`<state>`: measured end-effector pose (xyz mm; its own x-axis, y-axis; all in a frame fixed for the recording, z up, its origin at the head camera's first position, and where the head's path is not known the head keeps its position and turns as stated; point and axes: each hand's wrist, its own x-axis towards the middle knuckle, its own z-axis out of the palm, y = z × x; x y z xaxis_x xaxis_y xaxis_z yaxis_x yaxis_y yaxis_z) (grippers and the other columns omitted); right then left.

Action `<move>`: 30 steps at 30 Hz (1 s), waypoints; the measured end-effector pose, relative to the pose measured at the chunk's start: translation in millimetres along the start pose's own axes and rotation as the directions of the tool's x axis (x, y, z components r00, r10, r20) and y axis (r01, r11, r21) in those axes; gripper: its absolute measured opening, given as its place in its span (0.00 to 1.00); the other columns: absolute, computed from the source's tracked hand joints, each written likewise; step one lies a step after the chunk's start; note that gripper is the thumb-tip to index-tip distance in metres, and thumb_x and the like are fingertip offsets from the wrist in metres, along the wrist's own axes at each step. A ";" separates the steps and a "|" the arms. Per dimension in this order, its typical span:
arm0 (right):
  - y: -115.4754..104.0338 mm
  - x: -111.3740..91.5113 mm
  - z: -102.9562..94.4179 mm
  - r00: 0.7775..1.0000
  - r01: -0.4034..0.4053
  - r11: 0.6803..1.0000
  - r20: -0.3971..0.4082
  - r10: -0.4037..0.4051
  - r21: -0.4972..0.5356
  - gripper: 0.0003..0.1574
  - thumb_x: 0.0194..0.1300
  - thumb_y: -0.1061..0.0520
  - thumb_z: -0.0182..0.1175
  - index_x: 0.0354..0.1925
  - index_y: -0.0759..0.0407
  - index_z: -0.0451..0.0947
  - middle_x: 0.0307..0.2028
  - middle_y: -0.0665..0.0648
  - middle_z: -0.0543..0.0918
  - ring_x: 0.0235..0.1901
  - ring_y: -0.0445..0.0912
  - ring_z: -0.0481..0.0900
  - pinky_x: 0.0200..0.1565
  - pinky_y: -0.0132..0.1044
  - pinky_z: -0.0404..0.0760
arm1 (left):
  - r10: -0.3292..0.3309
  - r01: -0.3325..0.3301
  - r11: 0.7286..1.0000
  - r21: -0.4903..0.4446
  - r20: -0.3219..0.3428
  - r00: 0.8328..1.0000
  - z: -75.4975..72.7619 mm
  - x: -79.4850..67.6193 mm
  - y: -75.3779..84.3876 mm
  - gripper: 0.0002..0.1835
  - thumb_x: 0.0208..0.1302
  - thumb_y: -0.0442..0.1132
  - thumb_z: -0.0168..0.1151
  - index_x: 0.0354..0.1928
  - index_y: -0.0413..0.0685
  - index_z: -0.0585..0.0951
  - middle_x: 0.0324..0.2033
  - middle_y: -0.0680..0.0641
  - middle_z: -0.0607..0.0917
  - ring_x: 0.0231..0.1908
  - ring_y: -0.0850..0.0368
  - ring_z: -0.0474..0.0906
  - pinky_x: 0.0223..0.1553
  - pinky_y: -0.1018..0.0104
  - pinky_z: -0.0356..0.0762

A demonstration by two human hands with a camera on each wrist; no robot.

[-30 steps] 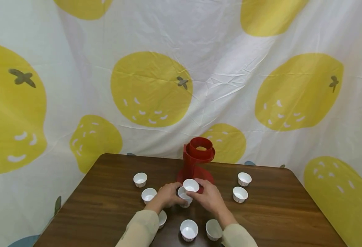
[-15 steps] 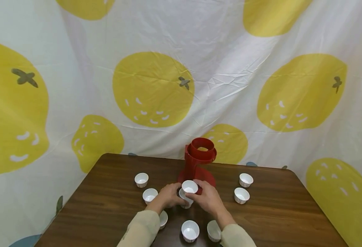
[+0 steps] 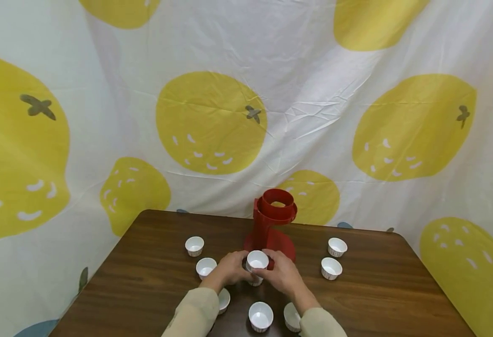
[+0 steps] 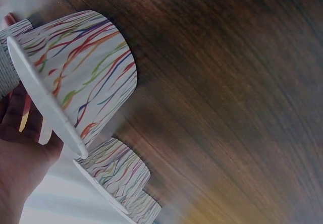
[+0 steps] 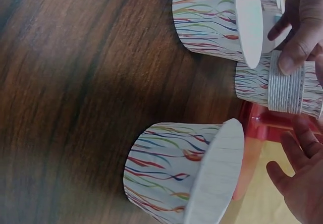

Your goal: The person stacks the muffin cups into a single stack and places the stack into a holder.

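Note:
In the head view my left hand (image 3: 229,269) grips a stack of nested white paper baking cups (image 5: 285,88) over the middle of the table. Several rims show close together in the right wrist view, with the left thumb pressed on them. My right hand (image 3: 283,275) pinches another paper cup (image 3: 257,259) at its side, directly over the stack's mouth. Its lower part seems to sit inside the stack; how deep is hidden. Colourful wavy lines decorate the cups' outsides. Just behind both hands stands a red plastic stand with a ring-shaped top (image 3: 277,206).
Single paper cups stand upright around the hands: two at left (image 3: 194,246), two at right (image 3: 331,268), and others near the front (image 3: 261,316), partly covered by the sleeves. The brown wooden table (image 3: 116,285) meets a lemon-print cloth (image 3: 305,140) behind.
The right hand's cup has moved down and slightly left over the stack, covering more of its mouth. The left hand stays on the stack. The head view has shifted slightly.

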<state>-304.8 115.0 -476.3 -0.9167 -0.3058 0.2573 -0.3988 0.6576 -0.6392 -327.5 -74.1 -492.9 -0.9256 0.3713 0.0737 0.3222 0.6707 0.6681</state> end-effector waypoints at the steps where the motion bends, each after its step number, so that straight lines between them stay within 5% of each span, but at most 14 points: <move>1: 0.2 -0.7 0.1 1.000 -0.008 1.000 0.007 0.008 -0.004 0.38 0.53 0.45 0.75 0.57 0.63 0.78 0.48 0.59 0.82 0.49 0.55 0.78 0.52 0.55 0.75 | -0.004 0.004 1.000 0.007 0.001 1.000 0.1 0.4 -0.1 0.28 0.44 0.47 0.79 0.47 0.45 0.82 0.38 0.49 0.85 0.40 0.51 0.79 0.46 0.53 0.76; 7: 2.0 -4.1 -1.4 0.999 -0.036 0.999 0.029 0.037 -0.015 0.49 0.52 0.42 0.76 0.63 0.67 0.72 0.53 0.65 0.80 0.54 0.60 0.77 0.56 0.58 0.73 | -0.012 0.012 0.999 0.048 0.000 1.000 -0.5 0.3 0.8 0.30 0.43 0.50 0.79 0.49 0.46 0.81 0.39 0.49 0.84 0.40 0.49 0.79 0.46 0.51 0.75; 30: 10.0 -9.0 -11.4 0.996 -0.094 0.995 0.006 0.093 0.018 0.45 0.55 0.43 0.73 0.63 0.66 0.73 0.54 0.62 0.81 0.53 0.56 0.79 0.55 0.55 0.75 | -0.033 0.032 0.998 0.048 0.008 0.999 -1.0 -0.2 1.3 0.29 0.47 0.52 0.78 0.49 0.48 0.80 0.38 0.51 0.84 0.41 0.49 0.79 0.49 0.46 0.71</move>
<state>-300.9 132.1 -476.7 -0.9497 -0.2474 0.1919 -0.3108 0.6707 -0.6734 -327.1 -74.0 -491.2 -0.9340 0.3544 0.0456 0.3013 0.7126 0.6335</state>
